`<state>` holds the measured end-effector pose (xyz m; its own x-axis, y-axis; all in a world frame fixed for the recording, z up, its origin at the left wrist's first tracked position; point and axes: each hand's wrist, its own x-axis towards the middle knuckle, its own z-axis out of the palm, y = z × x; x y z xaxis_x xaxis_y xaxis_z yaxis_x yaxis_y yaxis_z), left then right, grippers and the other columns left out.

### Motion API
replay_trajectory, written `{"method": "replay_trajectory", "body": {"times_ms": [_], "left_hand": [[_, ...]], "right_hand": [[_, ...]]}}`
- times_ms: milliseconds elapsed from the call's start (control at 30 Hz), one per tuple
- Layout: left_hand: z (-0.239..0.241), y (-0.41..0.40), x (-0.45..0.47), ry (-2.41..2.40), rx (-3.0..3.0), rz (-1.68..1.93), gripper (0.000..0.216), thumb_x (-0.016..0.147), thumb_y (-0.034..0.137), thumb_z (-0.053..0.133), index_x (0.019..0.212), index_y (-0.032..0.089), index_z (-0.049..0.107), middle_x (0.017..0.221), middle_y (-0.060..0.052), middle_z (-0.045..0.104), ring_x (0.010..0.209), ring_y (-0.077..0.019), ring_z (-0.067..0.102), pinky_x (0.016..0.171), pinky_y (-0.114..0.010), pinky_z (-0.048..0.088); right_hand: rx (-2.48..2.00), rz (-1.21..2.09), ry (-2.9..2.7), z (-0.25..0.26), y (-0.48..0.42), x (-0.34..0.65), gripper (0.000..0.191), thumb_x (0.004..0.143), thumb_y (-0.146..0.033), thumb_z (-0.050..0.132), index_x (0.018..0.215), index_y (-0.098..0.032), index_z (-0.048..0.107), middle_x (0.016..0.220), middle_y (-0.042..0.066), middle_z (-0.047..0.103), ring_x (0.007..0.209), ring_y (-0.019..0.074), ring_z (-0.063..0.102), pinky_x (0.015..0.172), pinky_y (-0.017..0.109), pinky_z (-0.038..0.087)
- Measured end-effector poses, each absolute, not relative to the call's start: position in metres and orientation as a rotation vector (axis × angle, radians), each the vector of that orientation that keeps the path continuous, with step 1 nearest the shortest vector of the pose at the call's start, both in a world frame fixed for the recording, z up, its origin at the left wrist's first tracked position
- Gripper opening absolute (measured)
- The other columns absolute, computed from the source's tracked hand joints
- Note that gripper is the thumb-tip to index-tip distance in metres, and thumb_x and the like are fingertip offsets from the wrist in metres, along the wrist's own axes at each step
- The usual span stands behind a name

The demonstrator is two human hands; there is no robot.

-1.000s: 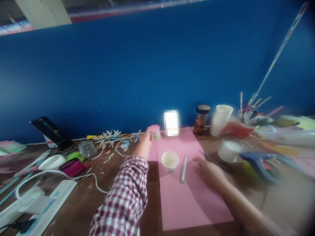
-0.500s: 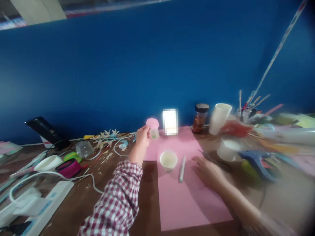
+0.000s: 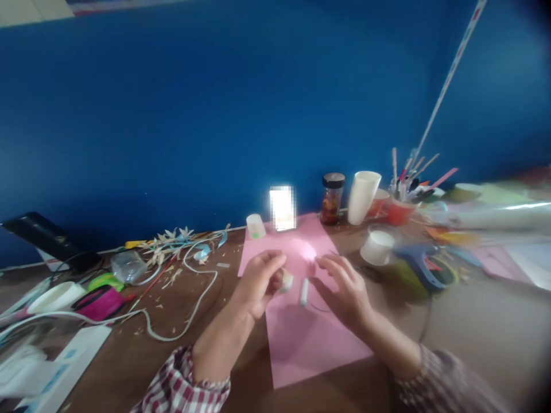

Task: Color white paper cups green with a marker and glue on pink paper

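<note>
A pink round piece (image 3: 302,250), perhaps paper and washed out by glare, shows between my hands. My left hand (image 3: 264,280) is closed, thumb against curled fingers, at the left side of this piece. My right hand (image 3: 346,288) has its fingers loosely bent and apart, the tips by the piece's right edge; I cannot tell if they touch it. Behind my left hand a pale cup (image 3: 286,282) is mostly hidden. A whitish marker (image 3: 304,292) lies on the pink sheet (image 3: 307,355) between the hands. A small cup with a green patch (image 3: 255,225) stands at the sheet's back left.
At the back stand a bright blurred-out panel (image 3: 283,207), a dark-lidded jar (image 3: 332,198) and a tall white cup (image 3: 364,197). Rightward are a white tub (image 3: 377,245), a blue glue gun (image 3: 419,263) and a red brush pot (image 3: 400,211). A white cable (image 3: 189,332) and tape rolls (image 3: 100,302) lie left.
My left hand has come nearer and lower from the back of the sheet, and the small green-patched cup now shows uncovered. My right hand has risen toward it. The view has swung right.
</note>
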<state>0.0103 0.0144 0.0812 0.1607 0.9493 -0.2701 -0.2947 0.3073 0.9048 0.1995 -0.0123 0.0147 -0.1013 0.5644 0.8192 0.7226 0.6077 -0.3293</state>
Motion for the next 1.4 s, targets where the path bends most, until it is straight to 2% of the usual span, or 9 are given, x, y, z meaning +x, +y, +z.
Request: {"method": "replay_trajectory", "body": {"times_ms": [133, 333, 500, 733, 967, 1233, 1400], "left_hand": [[0.077, 0.008, 0.020, 1.003, 0.802, 1.009, 0.023, 0.067, 0.027, 0.076, 0.073, 0.016, 0.057, 0.050, 0.007, 0.046, 0.043, -0.0027, 0.039, 0.041, -0.013, 0.027], [0.074, 0.002, 0.029, 1.010, 0.773, 1.029, 0.024, 0.067, 0.027, 0.075, 0.081, 0.016, 0.060, 0.056, 0.006, 0.049, 0.047, -0.0026, 0.042, 0.042, -0.012, 0.028], [0.077, -0.004, 0.035, 1.041, 0.795, 1.032, 0.021, 0.067, 0.025, 0.074, 0.080, 0.016, 0.060, 0.056, 0.006, 0.049, 0.046, -0.0024, 0.041, 0.042, -0.012, 0.029], [0.078, -0.013, 0.046, 1.045, 0.530, 1.006, 0.030, 0.058, 0.025, 0.078, 0.077, 0.019, 0.055, 0.057, 0.006, 0.052, 0.045, -0.0052, 0.047, 0.040, -0.015, 0.029], [0.067, -0.017, 0.053, 1.040, 0.624, 1.008, 0.029, 0.059, 0.031, 0.079, 0.069, 0.018, 0.056, 0.048, 0.009, 0.042, 0.039, -0.0021, 0.030, 0.040, -0.017, 0.021], [0.073, -0.017, 0.055, 1.046, 0.663, 1.069, 0.036, 0.055, 0.029, 0.083, 0.079, 0.018, 0.059, 0.054, 0.008, 0.045, 0.041, -0.0018, 0.033, 0.039, -0.015, 0.020], [0.066, -0.028, 0.053, 1.052, 0.597, 1.029, 0.036, 0.063, 0.040, 0.081, 0.079, 0.018, 0.058, 0.059, 0.007, 0.049, 0.045, -0.0020, 0.036, 0.042, -0.015, 0.024]], "right_hand": [[-1.060, -0.107, -1.741, 0.015, -0.014, 0.201, 0.020, 0.092, -0.014, 0.051, 0.105, -0.020, 0.064, 0.090, 0.007, 0.070, 0.080, 0.0178, 0.067, 0.073, 0.031, 0.056], [-1.133, -0.115, -1.658, 0.018, -0.016, 0.202, 0.022, 0.089, -0.014, 0.049, 0.095, -0.020, 0.069, 0.083, 0.005, 0.073, 0.070, 0.0167, 0.067, 0.068, 0.028, 0.056], [-1.192, -0.098, -1.611, 0.019, -0.017, 0.202, 0.024, 0.087, -0.013, 0.049, 0.093, -0.021, 0.071, 0.078, 0.003, 0.073, 0.061, 0.0145, 0.065, 0.060, 0.025, 0.054], [-1.085, -0.213, -1.709, 0.019, -0.018, 0.205, 0.027, 0.089, -0.011, 0.049, 0.099, -0.021, 0.072, 0.089, 0.005, 0.075, 0.080, 0.0175, 0.070, 0.074, 0.029, 0.056], [-1.018, -0.239, -1.782, 0.014, -0.018, 0.207, 0.034, 0.088, -0.009, 0.050, 0.113, -0.022, 0.068, 0.094, 0.006, 0.074, 0.082, 0.0176, 0.069, 0.076, 0.031, 0.056], [-1.107, -0.179, -1.708, 0.015, -0.017, 0.201, 0.030, 0.087, -0.010, 0.048, 0.099, -0.021, 0.073, 0.087, 0.005, 0.076, 0.078, 0.0165, 0.071, 0.071, 0.027, 0.056], [-1.160, -0.316, -1.737, 0.019, -0.018, 0.208, 0.028, 0.090, -0.015, 0.050, 0.102, -0.022, 0.074, 0.089, 0.005, 0.076, 0.077, 0.0168, 0.070, 0.073, 0.028, 0.056]]}}
